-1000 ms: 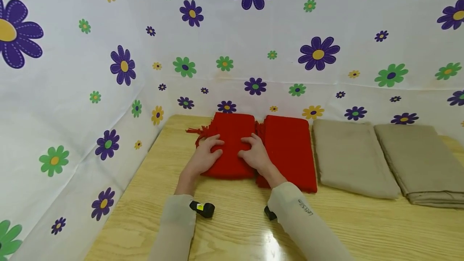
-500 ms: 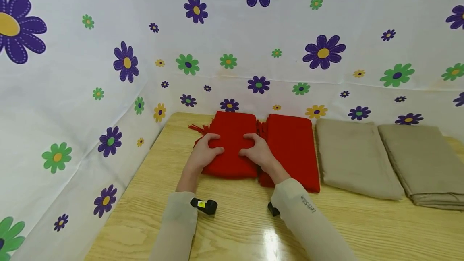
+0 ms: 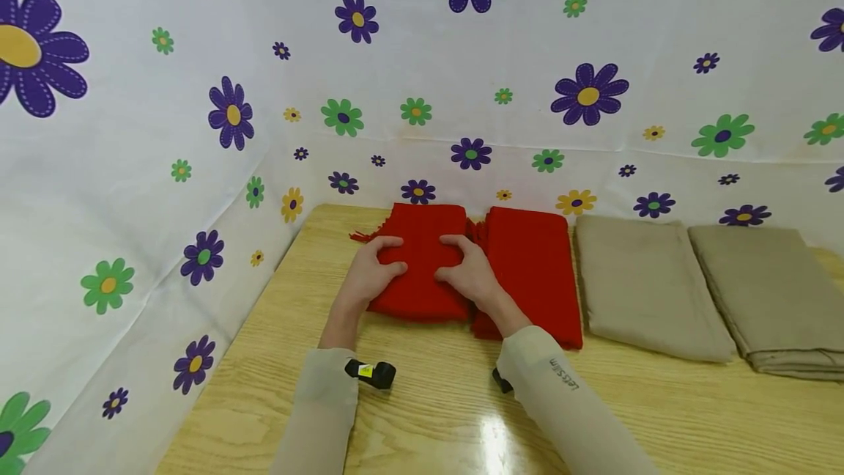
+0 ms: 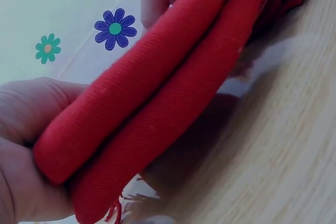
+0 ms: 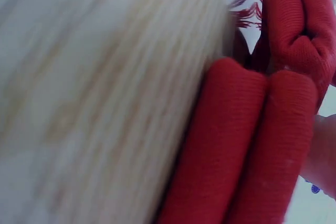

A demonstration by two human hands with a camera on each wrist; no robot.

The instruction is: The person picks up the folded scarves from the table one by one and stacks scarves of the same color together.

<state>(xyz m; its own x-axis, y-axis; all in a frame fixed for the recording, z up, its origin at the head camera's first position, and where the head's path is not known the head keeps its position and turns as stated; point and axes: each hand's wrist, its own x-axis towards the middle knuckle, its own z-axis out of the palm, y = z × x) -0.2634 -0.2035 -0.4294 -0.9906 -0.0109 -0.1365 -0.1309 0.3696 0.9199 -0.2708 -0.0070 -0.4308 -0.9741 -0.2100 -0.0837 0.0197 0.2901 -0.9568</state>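
A folded red scarf (image 3: 423, 292) with fringe at its left side lies between both hands. My left hand (image 3: 368, 275) grips its left side, thumb on top. On the opposite side my right hand (image 3: 472, 275) holds the scarf the same way, the other fingers partly hidden by the cloth. In the left wrist view the scarf's doubled front fold (image 4: 157, 98) is raised over the wood, with shadow beneath. A second folded red scarf (image 3: 530, 277) lies close on the right; its rolled edge (image 5: 226, 150) fills the front of the right wrist view.
Two folded beige cloths (image 3: 649, 284) (image 3: 765, 292) lie further right in the same row. The wooden table (image 3: 422, 409) meets a white flower-printed sheet (image 3: 389, 64) at the back and left. Black wrist cameras (image 3: 379, 374) sit at the sleeve cuffs.
My fingers have gone from lying spread on the scarf to gripping its sides. The left fringe has drawn in toward the scarf, and the head view has shifted slightly.
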